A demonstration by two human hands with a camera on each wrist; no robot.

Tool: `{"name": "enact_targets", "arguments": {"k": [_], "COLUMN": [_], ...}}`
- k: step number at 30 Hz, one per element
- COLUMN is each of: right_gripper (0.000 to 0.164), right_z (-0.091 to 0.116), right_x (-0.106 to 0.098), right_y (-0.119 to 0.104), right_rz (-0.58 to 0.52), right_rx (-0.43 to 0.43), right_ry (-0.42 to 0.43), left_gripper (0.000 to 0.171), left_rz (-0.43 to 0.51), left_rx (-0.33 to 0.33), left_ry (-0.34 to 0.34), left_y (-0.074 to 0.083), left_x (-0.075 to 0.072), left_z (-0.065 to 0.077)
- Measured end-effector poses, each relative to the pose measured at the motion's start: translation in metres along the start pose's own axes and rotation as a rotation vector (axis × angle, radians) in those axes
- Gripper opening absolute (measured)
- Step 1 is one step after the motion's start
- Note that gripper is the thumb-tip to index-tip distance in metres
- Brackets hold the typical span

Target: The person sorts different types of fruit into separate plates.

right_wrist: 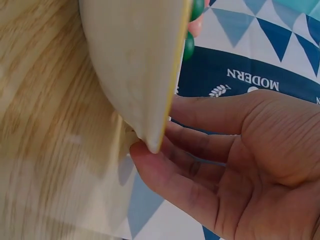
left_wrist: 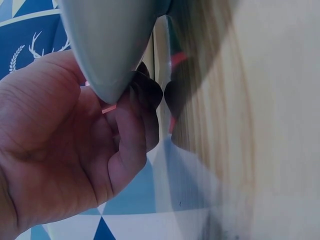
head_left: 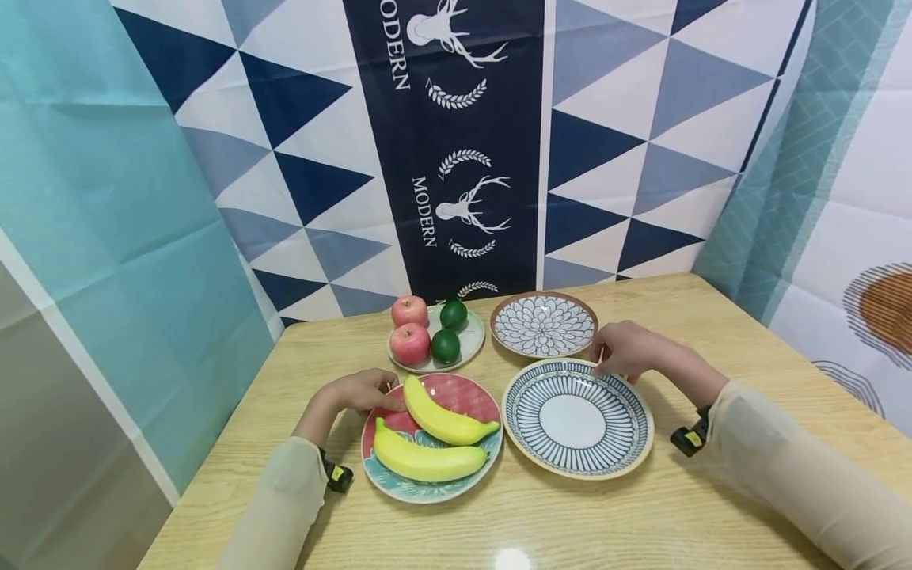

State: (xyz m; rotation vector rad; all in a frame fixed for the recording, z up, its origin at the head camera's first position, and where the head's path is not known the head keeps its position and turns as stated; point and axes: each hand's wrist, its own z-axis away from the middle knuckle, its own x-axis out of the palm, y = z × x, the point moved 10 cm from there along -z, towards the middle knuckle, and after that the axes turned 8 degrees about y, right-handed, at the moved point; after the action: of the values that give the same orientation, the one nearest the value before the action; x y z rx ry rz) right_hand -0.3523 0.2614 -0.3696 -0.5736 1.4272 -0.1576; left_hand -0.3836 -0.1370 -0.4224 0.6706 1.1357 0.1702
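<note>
My left hand (head_left: 359,390) holds the back left rim of a red and teal plate (head_left: 470,396). Two yellow bananas, a rear one (head_left: 449,419) and a front one (head_left: 427,461), lie on that plate. In the left wrist view the thumb passes behind the plate's pale edge (left_wrist: 107,50) while the fingers curl at its underside. At the back right rim of a blue-striped white plate (head_left: 572,419), my right hand (head_left: 630,348) pinches the edge. The right wrist view shows this plate's cream underside (right_wrist: 130,55) with fingers on both sides of the rim.
Behind stands a small pale plate (head_left: 470,339) carrying two red apples (head_left: 410,343) and two dark green fruits (head_left: 446,346). Beside it is a brown-rimmed plate (head_left: 545,324) with a petal pattern. Patterned cloth (head_left: 598,150) hangs along the wooden table's (head_left: 541,514) back edge.
</note>
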Motion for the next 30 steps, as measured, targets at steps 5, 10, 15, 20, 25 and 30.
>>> {"name": "enact_targets", "arguments": {"k": [5, 10, 15, 20, 25, 30], "right_gripper": [0.015, 0.014, 0.014, 0.015, 0.018, 0.019], "right_z": [-0.001, -0.002, -0.002, -0.001, -0.002, -0.005], "right_x": [0.004, 0.005, 0.003, 0.006, 0.008, 0.005], "right_y": [0.003, 0.003, 0.001, 0.001, -0.002, -0.004], "right_rz": [0.010, 0.018, 0.022, 0.037, 0.094, 0.137], "right_rx": [-0.001, -0.011, -0.018, -0.015, -0.061, -0.096], "right_ry": [-0.005, 0.009, 0.013, -0.003, -0.006, 0.009], "left_gripper": [0.028, 0.028, 0.028, 0.029, 0.028, 0.029], "left_rz": [-0.002, -0.002, -0.013, -0.038, -0.062, -0.070], "left_rx": [-0.002, 0.005, 0.008, -0.005, -0.005, 0.000], "left_ry": [-0.001, -0.001, 0.007, 0.021, 0.039, 0.061], "left_y": [-0.001, 0.000, 0.004, 0.007, 0.008, 0.011], "left_x": [0.000, 0.001, -0.002, -0.003, -0.002, -0.008], "left_z": [-0.001, -0.001, 0.002, 0.004, 0.005, 0.006]}}
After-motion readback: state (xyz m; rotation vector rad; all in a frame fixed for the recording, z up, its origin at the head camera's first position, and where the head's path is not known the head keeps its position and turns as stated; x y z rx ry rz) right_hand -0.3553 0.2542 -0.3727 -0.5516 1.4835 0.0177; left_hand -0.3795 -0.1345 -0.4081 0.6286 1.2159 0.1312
